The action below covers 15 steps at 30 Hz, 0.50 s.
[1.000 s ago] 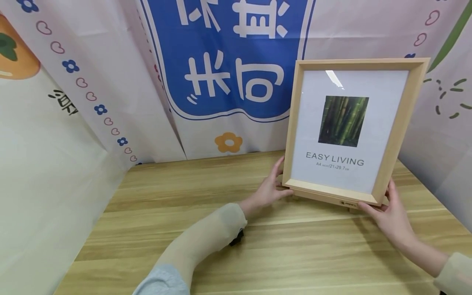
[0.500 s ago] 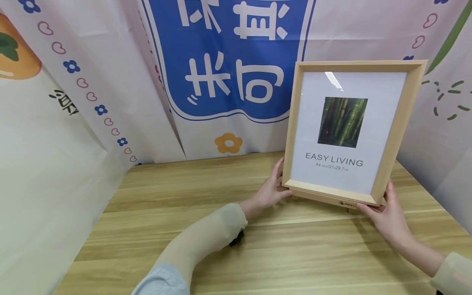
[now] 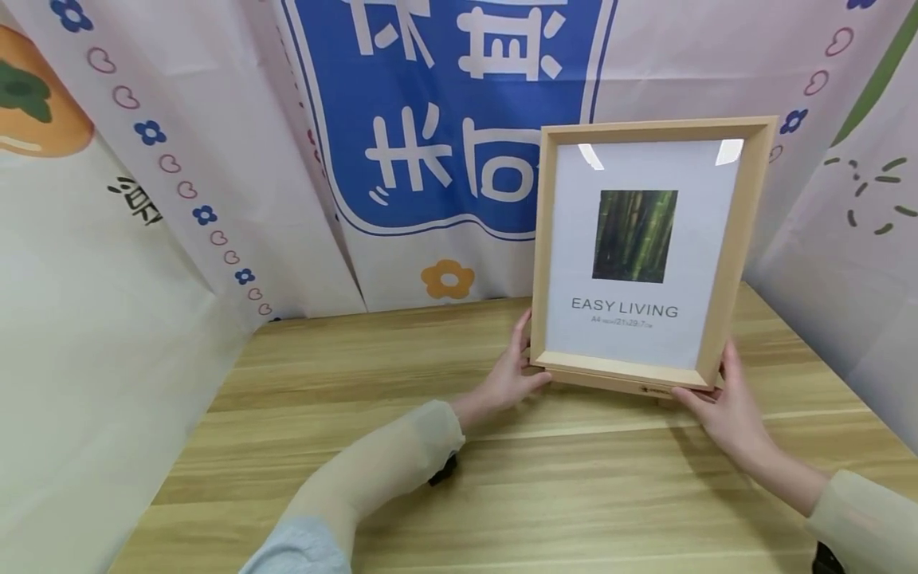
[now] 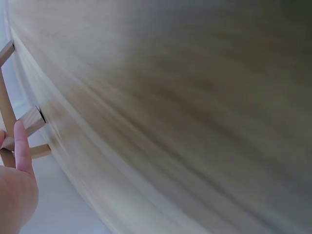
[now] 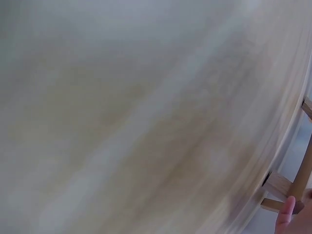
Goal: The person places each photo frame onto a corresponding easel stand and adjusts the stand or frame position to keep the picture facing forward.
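A light wooden picture frame stands leaning slightly back, with a bamboo photo and "EASY LIVING" printed on its white insert. Its bottom edge rests on the ledge of a small wooden easel, whose back the frame hides. My left hand grips the easel's left end, thumb on the ledge front and fingers behind. At the other end my right hand holds the ledge likewise, its index finger up along the frame's side. Easel legs show by the left fingers in the left wrist view; the right wrist view has easel legs too.
The wood-grain table runs under both forearms. Behind it hangs a printed cloth with a blue panel and an orange flower. Side cloths close off the left and right.
Over the last half second, the frame and easel have shifted left together with both hands and turned a little. The grip of each hand looks the same.
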Each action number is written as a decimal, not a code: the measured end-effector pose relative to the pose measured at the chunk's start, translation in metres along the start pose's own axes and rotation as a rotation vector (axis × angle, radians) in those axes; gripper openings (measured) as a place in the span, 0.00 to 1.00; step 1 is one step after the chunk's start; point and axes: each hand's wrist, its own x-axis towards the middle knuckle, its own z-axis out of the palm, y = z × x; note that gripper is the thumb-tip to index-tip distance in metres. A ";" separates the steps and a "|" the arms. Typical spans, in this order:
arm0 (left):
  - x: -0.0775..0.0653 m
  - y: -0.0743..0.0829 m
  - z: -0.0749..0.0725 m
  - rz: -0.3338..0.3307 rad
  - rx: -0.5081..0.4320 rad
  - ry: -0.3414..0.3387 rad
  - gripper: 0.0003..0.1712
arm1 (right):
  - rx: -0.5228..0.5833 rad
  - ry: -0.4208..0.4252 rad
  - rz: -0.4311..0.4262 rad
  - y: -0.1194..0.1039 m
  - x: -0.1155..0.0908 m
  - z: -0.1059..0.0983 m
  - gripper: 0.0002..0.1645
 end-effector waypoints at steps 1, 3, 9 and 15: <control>-0.002 0.000 -0.002 -0.009 0.000 0.009 0.65 | -0.001 -0.005 0.000 -0.001 0.001 0.002 0.64; -0.006 0.000 -0.007 -0.020 0.005 0.021 0.65 | -0.004 -0.016 0.005 -0.003 0.004 0.007 0.64; -0.018 -0.002 -0.019 -0.019 0.004 0.056 0.65 | 0.021 -0.058 0.037 -0.007 0.011 0.019 0.64; -0.030 -0.003 -0.028 -0.007 0.013 0.085 0.65 | 0.048 -0.085 0.030 -0.009 0.019 0.028 0.65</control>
